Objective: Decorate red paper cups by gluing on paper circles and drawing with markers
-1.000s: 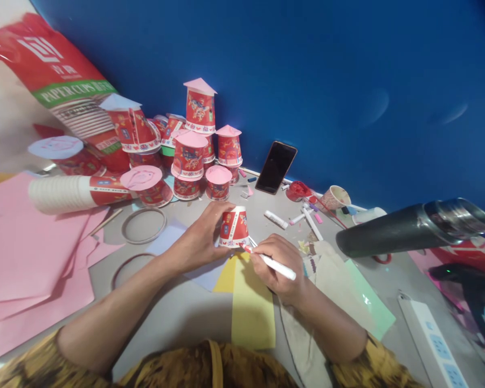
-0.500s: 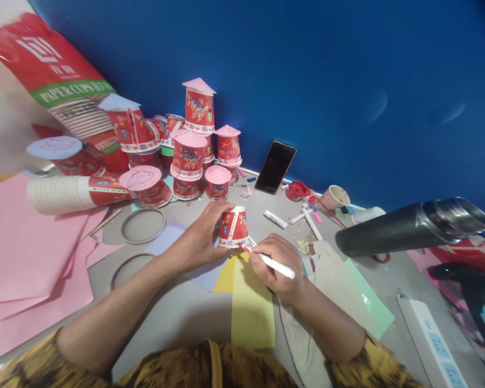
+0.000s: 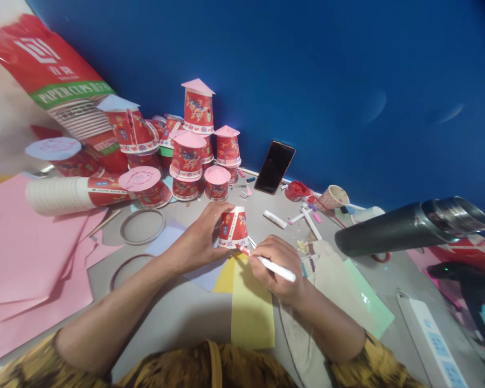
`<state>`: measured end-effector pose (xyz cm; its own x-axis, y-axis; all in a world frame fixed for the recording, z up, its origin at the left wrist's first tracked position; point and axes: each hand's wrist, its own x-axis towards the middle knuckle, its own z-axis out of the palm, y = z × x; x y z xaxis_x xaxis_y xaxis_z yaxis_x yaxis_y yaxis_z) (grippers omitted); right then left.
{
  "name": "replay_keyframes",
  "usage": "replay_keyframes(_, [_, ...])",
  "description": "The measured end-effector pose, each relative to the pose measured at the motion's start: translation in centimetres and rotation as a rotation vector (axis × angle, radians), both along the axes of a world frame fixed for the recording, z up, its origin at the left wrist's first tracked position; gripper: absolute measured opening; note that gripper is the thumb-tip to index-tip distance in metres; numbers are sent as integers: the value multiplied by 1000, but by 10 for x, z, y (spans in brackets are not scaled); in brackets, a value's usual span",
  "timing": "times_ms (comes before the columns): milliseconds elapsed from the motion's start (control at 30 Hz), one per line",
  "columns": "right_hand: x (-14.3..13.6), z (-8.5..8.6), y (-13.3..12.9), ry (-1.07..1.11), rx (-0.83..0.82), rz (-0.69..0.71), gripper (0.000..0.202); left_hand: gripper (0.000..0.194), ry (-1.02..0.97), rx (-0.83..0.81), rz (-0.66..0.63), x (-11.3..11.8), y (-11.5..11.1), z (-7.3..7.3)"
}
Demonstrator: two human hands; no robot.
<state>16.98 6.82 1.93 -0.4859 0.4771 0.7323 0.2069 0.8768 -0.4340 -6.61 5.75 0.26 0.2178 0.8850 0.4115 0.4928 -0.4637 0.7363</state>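
Note:
My left hand (image 3: 204, 235) is closed around the left side of a red paper cup (image 3: 233, 229), which is upside down with its wide rim at the bottom. Between the fingers of my right hand (image 3: 275, 266) is a white marker (image 3: 278, 268) with a red tip end. That tip points at the patterned white band near the cup's rim and seems to touch it. Under the hands lie a yellow paper sheet (image 3: 253, 307) and a lilac sheet (image 3: 205, 274).
Decorated cups with pink paper roofs (image 3: 187, 156) stand stacked behind my left hand. Pink sheets (image 3: 24, 242) cover the left side. A phone (image 3: 275, 167) leans on the blue wall. To the right lie a dark thermos (image 3: 388, 229), a glue stick (image 3: 275, 219) and a power strip (image 3: 430, 339).
The marker tip has shifted very slightly left along the cup's lower band. Both hands keep their grip, and the cup stays almost in place.

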Motion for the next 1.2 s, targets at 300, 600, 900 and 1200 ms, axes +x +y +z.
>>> replay_keyframes(300, [-3,-3,0,0,24,-8,8,72,-7,9,-16,1,0,0])
replay_keyframes(600, [4,7,3,38,-25,-81,10,71,-2,-54,37,1,-1,5])
replay_keyframes(900, [1,2,2,18,-27,-54,11,70,1,-97,45,2,-1,5])
replay_keyframes(1200, [0,-2,2,14,-38,-19,14,76,24,-96,55,1,0,-1])
